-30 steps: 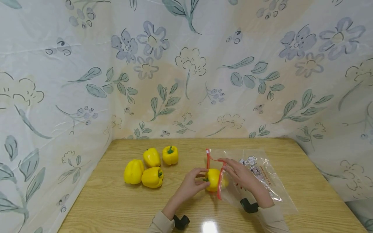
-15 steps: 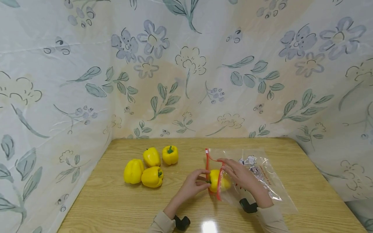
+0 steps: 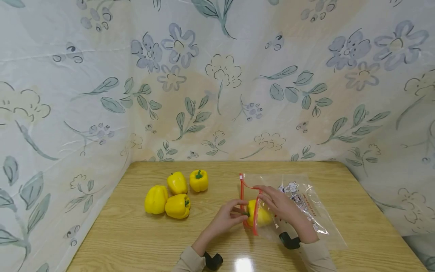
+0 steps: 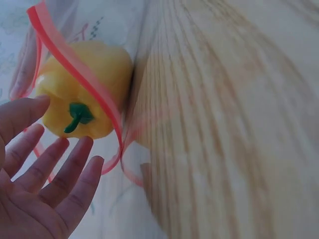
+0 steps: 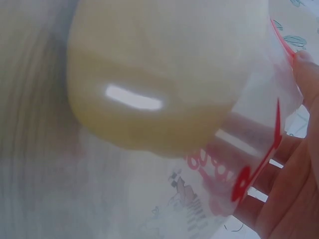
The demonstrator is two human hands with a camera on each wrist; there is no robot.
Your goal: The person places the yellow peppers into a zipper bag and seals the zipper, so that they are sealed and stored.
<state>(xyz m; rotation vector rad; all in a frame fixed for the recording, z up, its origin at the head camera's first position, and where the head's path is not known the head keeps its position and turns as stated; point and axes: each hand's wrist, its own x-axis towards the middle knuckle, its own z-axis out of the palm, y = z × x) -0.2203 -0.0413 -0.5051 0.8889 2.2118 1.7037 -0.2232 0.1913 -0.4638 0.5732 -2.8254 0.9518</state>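
A yellow bell pepper (image 4: 84, 84) with a green stem lies in the mouth of a clear zip bag (image 3: 316, 196), partly behind the bag's red zip edge (image 3: 255, 223). My left hand (image 3: 225, 217) is at the stem end, its fingers spread and fairly straight; in the left wrist view the thumb comes close to the pepper, and contact is hard to tell. With my right hand (image 3: 280, 202) I pinch the upper rim of the bag, the thumb on the red edge in the right wrist view. That view shows the pepper's rounded end, blurred through the plastic.
Several more yellow bell peppers (image 3: 178, 206) stand and lie together on the left part of the wooden table (image 3: 210, 241). A floral cloth (image 3: 217, 124) hangs behind and at both sides. Black wrist mounts (image 3: 289, 240) sit below my hands.
The pepper has moved right, deeper into the bag, and my left hand has followed it to the bag's mouth. My right hand has stayed on the rim.
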